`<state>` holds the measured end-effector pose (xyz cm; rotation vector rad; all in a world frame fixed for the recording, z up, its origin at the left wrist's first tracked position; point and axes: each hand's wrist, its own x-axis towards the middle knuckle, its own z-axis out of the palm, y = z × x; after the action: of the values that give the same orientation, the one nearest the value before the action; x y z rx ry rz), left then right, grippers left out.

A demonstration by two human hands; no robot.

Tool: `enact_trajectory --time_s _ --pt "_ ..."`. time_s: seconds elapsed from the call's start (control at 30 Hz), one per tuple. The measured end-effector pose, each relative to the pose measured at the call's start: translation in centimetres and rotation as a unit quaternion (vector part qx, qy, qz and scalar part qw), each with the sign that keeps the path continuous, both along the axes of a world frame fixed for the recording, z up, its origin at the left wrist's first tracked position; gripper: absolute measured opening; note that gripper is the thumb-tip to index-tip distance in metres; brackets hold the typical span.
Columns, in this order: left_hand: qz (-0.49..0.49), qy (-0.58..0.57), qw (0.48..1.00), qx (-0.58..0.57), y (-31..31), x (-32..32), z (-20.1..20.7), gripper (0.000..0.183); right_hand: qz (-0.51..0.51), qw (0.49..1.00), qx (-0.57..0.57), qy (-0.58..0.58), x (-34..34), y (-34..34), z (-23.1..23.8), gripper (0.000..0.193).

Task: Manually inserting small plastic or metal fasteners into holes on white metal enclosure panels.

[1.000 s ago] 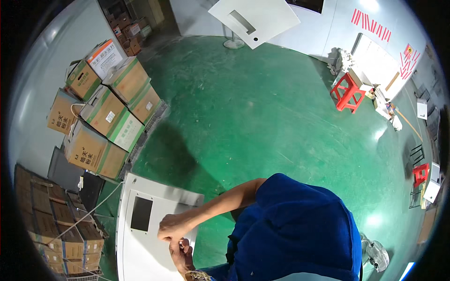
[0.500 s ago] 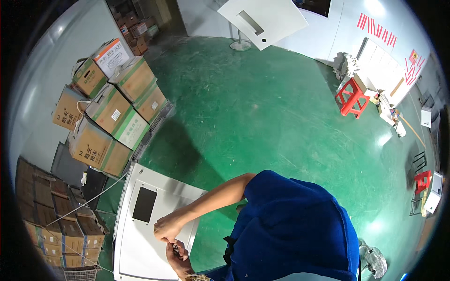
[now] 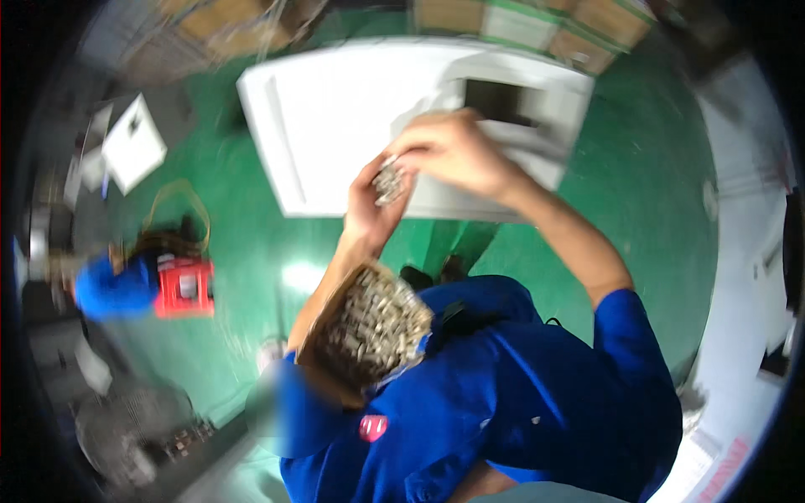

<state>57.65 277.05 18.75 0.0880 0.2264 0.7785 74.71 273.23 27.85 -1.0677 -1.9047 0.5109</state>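
My left hand [image 3: 375,216] is cupped, palm up, around a small heap of silvery metal pieces [image 3: 388,183], too blurred to name more exactly. My right hand [image 3: 453,151] reaches across to that heap, its fingertips pinched together at the edge; whatever they grip is too small to make out. In the crook of my left arm rests an open cardboard box [image 3: 323,335] full of similar small metal parts [image 3: 377,323]. Both hands are above the near edge of a large white panel [image 3: 352,109], which has a dark rectangular window [image 3: 501,102] toward its right.
Cartons [image 3: 579,42] stand beyond the panel. On the left are a red stool [image 3: 185,287], a blue rounded thing [image 3: 117,287] and a white sheet or plate [image 3: 134,144]. A round, fan-like object [image 3: 126,423] is at the lower left. The floor is green [image 3: 646,210].
The view has swung round: the panel went from lower left to the top. The box of metal parts on my left arm has come into view. My hands stay close together.
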Motion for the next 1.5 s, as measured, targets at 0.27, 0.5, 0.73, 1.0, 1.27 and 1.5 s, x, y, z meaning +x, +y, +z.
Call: enact_trajectory --time_s 0.27,0.5,0.73,1.0,1.27,1.5 --pt "0.091 -0.066 0.994 -0.009 -0.1 -1.5 -0.1 0.032 0.069 0.977 0.079 -0.186 -2.7 4.7 0.1 0.012" --pt "0.143 -0.045 0.986 0.071 -0.1 -1.5 0.6 0.038 0.216 0.94 0.118 -0.238 -6.0 5.2 -1.6 0.012" --pt "0.16 -0.075 0.982 0.072 -0.1 -0.4 2.2 0.04 0.186 0.856 0.201 -0.439 -8.2 4.1 -0.8 0.012" --pt "0.1 -0.237 0.966 0.01 0.1 -0.1 -2.3 0.029 0.204 0.906 0.057 -0.365 -7.0 6.3 2.0 0.009" --pt "0.106 -0.033 0.99 -0.083 -0.8 0.6 1.6 0.03 0.069 0.882 -0.122 -0.45 -0.9 12.6 13.2 0.011" --pt "0.101 0.0 0.994 -0.045 -1.1 0.7 1.0 0.033 0.067 0.78 -0.269 -0.561 3.8 13.7 15.4 0.01"
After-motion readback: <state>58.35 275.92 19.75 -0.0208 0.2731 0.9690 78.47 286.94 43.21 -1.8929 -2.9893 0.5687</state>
